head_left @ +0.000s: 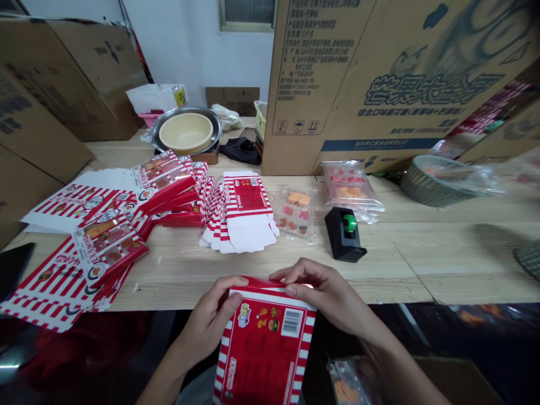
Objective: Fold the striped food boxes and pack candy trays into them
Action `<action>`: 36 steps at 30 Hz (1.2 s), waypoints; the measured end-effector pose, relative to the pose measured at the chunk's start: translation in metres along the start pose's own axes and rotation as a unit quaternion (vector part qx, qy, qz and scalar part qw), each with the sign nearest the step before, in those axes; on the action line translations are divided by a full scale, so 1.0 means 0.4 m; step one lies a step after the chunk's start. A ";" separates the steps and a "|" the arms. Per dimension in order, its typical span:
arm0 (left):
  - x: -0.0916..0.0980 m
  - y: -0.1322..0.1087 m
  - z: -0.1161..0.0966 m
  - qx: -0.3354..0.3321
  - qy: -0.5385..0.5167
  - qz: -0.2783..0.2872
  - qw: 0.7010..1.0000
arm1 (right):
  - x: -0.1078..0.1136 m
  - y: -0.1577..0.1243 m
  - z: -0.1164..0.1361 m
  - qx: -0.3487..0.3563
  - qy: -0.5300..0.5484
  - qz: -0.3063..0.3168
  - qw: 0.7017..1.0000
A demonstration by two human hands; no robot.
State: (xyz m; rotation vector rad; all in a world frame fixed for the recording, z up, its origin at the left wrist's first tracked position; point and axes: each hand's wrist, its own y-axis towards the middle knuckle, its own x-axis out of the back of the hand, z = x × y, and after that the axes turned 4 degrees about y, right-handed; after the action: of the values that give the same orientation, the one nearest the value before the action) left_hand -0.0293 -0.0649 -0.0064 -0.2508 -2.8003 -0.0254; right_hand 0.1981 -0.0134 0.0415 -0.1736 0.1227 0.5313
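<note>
Cardboard carton (pixel 312 118), one, behind the tape dispenser (pixel 336 235). Flat boxes (pixel 248 216), fanned stack, left of the dispenser. Red box (pixel 264 360), one, front-left of the dispenser; left hand (pixel 211 315) grips its upper left corner, right hand (pixel 323 287) pinches its upper right edge.

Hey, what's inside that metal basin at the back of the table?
A cream bowl sits in the metal basin. The bowl covers the basin's bottom, so whatever is beneath it can't be seen.
</note>
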 end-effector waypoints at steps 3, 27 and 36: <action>-0.015 0.000 0.006 0.028 0.000 -0.032 0.999 | -0.015 -0.026 -0.031 0.003 0.017 -0.005 1.000; 0.120 0.122 -0.024 0.009 0.128 -0.062 0.990 | 0.356 -0.027 -0.283 0.071 0.057 -0.551 0.830; 0.105 0.150 -0.069 -0.005 0.108 0.089 0.990 | 0.303 -0.039 -0.292 0.041 0.004 -0.508 0.860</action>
State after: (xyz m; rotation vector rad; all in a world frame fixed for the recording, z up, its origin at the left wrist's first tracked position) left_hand -0.0487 -0.0002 0.0328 -0.4692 -2.5533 -0.0238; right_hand 0.3014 0.0103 -0.0900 -0.1332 0.0463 -0.5368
